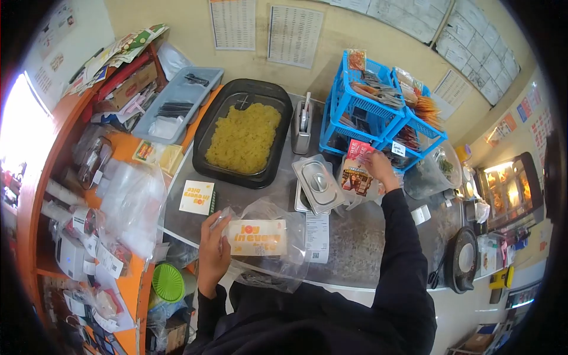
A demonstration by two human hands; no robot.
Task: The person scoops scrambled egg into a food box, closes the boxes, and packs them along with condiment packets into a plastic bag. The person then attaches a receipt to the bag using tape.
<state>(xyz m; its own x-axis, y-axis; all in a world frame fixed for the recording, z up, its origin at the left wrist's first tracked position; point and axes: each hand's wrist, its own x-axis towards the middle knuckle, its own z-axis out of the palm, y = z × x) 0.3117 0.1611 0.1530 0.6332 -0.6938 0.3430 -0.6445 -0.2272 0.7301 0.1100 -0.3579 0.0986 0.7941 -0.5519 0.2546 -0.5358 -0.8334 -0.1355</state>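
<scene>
A clear plastic bag (299, 228) holds a white box with orange lettering (257, 238), and my left hand (214, 251) grips the bag's left edge beside the box. Across the counter, my right hand (381, 168) is closed on a red and brown printed leaflet (357, 177), in front of the blue basket rack (361, 115). Just left of that leaflet lie metal containers with a lid (319, 184). A printed receipt (317, 238) lies flat next to the bag. Another small white box (197, 197) rests on the counter, beyond my left hand.
A black tray of yellow food (245, 139) stands at the back left, beside a metal holder (302, 127). A blue bin with cutlery (177, 106) is farther left. At the right are a clear tub (435, 177) and a black round pan (461, 260).
</scene>
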